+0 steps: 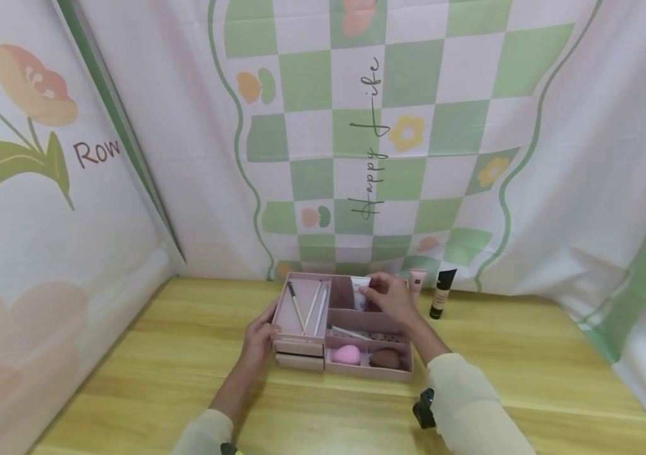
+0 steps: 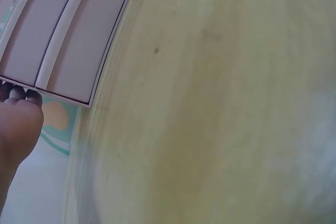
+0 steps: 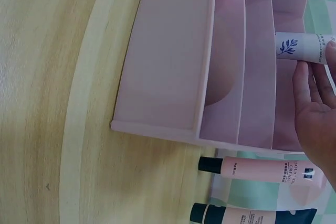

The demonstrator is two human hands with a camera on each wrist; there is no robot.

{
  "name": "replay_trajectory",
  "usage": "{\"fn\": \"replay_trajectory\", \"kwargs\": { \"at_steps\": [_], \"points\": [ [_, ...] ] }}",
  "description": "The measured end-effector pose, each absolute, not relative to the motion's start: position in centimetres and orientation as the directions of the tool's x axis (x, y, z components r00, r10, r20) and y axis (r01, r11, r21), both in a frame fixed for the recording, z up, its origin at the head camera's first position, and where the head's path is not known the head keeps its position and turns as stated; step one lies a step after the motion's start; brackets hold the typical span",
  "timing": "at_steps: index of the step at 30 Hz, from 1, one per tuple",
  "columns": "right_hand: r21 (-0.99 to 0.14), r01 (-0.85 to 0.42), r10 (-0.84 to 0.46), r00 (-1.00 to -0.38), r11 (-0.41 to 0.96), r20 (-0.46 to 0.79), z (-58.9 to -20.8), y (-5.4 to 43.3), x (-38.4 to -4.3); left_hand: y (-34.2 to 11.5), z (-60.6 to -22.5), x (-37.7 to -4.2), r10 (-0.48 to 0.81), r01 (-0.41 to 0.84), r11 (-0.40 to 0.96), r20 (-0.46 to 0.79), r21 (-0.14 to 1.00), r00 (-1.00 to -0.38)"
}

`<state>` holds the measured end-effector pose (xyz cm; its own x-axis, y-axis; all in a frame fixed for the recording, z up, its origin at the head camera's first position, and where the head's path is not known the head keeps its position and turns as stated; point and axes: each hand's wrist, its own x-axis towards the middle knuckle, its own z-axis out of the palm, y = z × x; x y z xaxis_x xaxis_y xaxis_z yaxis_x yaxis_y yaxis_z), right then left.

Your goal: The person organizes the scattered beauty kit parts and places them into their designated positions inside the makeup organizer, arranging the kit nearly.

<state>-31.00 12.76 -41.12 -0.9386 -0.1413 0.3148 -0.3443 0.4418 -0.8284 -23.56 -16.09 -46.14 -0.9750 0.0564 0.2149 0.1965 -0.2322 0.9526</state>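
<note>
A pink makeup organizer (image 1: 368, 374) stands on the table, two drawers at its front left. My left hand (image 1: 259, 335) holds its left side near the front corner; in the left wrist view the fingers (image 2: 18, 93) are partly hidden behind that side. My right hand (image 1: 391, 297) pinches a white squeeze tube (image 1: 359, 294) in the back right compartment. The tube has a blue leaf print and its lower end is inside the compartment. Thin makeup brushes (image 1: 297, 308) lie on the left top tray. A pink makeup sponge (image 1: 347, 354) and a brown one (image 1: 385, 358) sit in the front compartments.
Right of the organizer stand a pink cream tube (image 3: 262, 170) and a black-and-beige tube (image 1: 441, 294). Slim items (image 1: 351, 332) lie in the middle compartment. A checkered curtain (image 1: 402, 189) hangs behind the wooden table (image 1: 175, 366).
</note>
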Motion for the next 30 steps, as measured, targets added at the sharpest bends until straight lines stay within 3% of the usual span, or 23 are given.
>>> {"fn": "replay_trajectory", "kwargs": {
  "at_steps": [19,25,30],
  "points": [
    [-0.878,-0.333,-0.159,-0.942,0.344,0.295,-40.4,13.7,-30.5,-16.1,-46.2,-23.5,0.043,0.175,-0.22,0.189,0.96,-0.981],
    [-0.883,-0.38,-0.143,-0.925,0.276,0.353,-40.2,15.4,-30.2,-16.1,-46.2,-23.5,0.051,0.177,-0.224,0.193,0.958,-0.98],
    [-0.861,-0.402,-0.15,-0.916,0.312,0.373,-39.9,17.6,-29.8,-16.1,-46.2,-23.4,0.05,0.174,-0.227,0.19,0.958,-0.98]
  ]
}}
